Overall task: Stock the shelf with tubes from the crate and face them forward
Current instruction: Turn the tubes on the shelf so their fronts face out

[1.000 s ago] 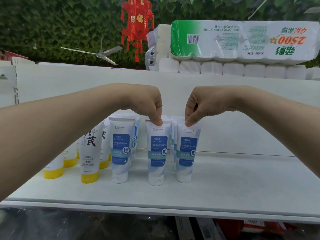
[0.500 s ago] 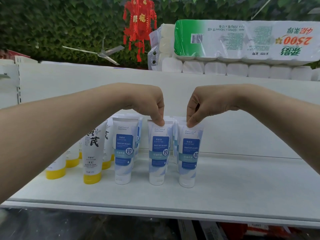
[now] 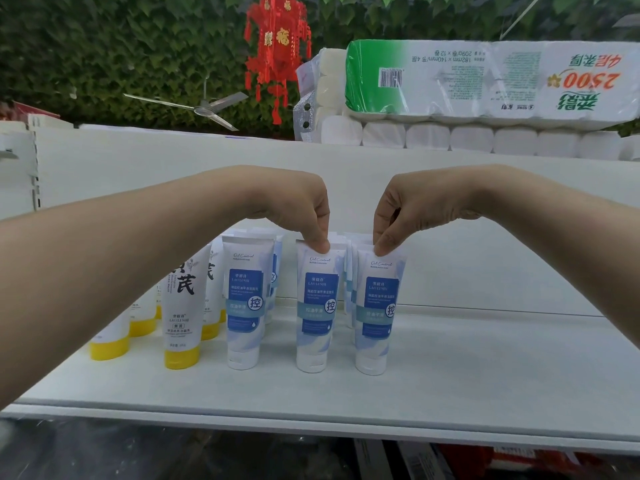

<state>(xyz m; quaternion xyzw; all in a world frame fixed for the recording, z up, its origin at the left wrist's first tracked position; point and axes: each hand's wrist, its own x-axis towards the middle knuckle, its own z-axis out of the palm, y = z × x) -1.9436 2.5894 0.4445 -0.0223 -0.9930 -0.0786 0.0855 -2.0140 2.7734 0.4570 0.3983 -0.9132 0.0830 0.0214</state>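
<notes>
Plastic tubes [image 3: 313, 306] look light, soft-walled and tippy on their caps; fingers [image 3: 320, 237] of left hand [image 3: 294, 209] and right hand [image 3: 415, 209] are clamped on the stiff top crimps.

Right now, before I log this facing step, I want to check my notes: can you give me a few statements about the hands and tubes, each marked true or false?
1. The left hand pinches the top of the middle blue tube. True.
2. The right hand hangs free and holds nothing. False: its fingers pinch the top of the right blue tube.
3. The front blue tubes lie on their sides. False: all three stand upright on their caps, labels forward.
4. Yellow-capped tubes stand to the left of the blue ones. True.
5. A toilet paper pack sits on the level above, its print upside down. True.
</notes>
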